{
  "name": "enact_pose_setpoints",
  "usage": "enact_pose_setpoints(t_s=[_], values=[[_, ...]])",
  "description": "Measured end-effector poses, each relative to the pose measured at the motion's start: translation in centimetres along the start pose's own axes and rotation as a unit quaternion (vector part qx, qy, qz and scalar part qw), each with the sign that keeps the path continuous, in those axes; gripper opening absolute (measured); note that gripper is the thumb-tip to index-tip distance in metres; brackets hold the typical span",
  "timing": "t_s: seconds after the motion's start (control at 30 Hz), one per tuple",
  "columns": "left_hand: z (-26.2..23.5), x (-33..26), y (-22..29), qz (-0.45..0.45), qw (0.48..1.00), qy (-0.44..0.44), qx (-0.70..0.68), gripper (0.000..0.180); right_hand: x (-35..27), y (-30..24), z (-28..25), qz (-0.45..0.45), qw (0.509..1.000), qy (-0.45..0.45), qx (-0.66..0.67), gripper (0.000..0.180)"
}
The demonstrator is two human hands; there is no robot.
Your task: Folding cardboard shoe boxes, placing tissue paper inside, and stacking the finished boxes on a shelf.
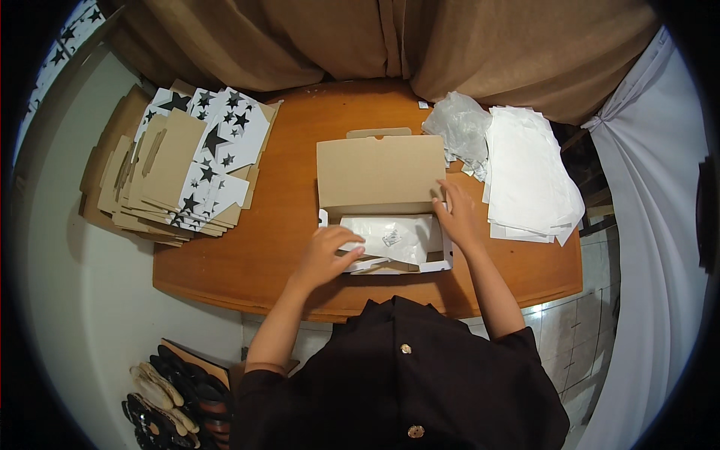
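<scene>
A brown cardboard box (pixel 381 174) stands in front of me with its lid raised and tilted back. White paper (pixel 416 231) lines its inside, and a small light-coloured sachet (pixel 391 237) rests on that paper. My left hand (pixel 330 251) is at the box's front left corner, fingers apart and curved over the edge beside the front flap (pixel 367 265). At the right side, my right hand (pixel 456 215) touches the box where lid and side wall meet, its fingers spread. Neither hand visibly holds anything.
Flattened boxes (pixel 161 169), some printed with black stars, are piled at the left of the wooden table (pixel 292 150). A clear plastic bag (pixel 455 127) with small packets lies at the back right, beside stacked white paper (pixel 529 176). Shoes (pixel 176 397) sit at lower left.
</scene>
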State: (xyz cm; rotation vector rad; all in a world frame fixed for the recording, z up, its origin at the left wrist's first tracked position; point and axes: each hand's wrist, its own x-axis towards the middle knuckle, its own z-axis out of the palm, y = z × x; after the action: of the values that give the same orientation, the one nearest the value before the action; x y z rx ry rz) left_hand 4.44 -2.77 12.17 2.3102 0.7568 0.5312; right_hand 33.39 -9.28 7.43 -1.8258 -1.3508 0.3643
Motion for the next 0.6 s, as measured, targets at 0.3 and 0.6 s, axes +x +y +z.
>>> enact_pose_setpoints(t_s=[0.3, 0.6], values=[[5.9, -4.9, -1.6, -0.042, 0.979, -0.009, 0.199, 0.061, 1.7, -0.7, 0.4, 0.208, 0.908, -0.007, 0.363, 0.085], [8.5, -3.8, -6.1, 0.111, 0.94, 0.229, 0.228, 0.082, -0.9, -4.2, -0.1, 0.05, 0.921, 0.123, 0.365, 0.098]])
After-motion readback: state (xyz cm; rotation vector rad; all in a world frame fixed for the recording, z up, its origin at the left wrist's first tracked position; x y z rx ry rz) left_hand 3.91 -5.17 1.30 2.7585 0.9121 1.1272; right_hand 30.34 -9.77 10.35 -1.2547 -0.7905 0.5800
